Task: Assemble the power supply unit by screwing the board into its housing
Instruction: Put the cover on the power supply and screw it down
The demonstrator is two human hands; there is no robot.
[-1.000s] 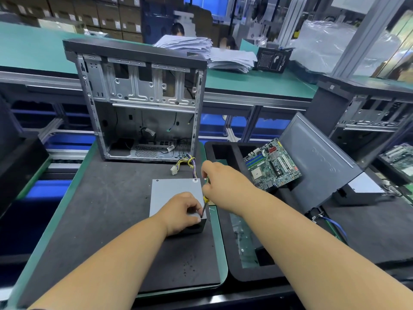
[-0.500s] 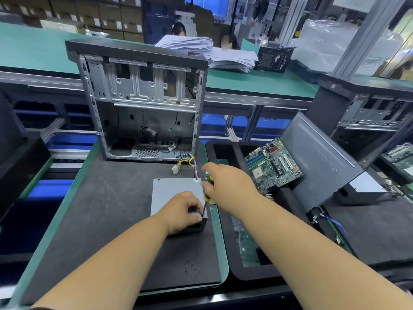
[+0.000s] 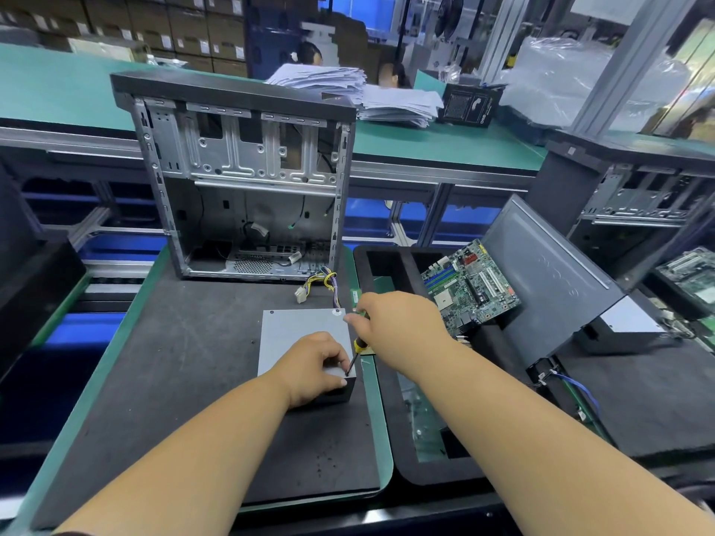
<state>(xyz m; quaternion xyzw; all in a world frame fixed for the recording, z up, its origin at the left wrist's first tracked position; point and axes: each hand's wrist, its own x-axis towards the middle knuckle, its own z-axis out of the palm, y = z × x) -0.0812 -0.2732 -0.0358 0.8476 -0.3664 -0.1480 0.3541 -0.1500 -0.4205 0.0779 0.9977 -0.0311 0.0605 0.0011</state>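
The grey power supply unit (image 3: 294, 334) lies flat on the black mat, its coloured cable bundle (image 3: 323, 282) trailing toward the open case. My left hand (image 3: 315, 367) rests on its near right corner with fingers curled, fingertips pinched by the screwdriver tip. My right hand (image 3: 398, 323) grips a screwdriver (image 3: 356, 352) with a yellow and black handle, its shaft slanting down to that same corner. The screw itself is hidden under my fingers.
An open computer case (image 3: 240, 179) stands upright behind the unit. A black foam tray (image 3: 390, 419) on the right holds a green motherboard (image 3: 470, 288). A grey side panel (image 3: 549, 272) leans beside it. Paper stacks (image 3: 363, 94) sit on the far green bench.
Both hands stay at the unit's near right corner; my right hand has shifted only slightly on the screwdriver.
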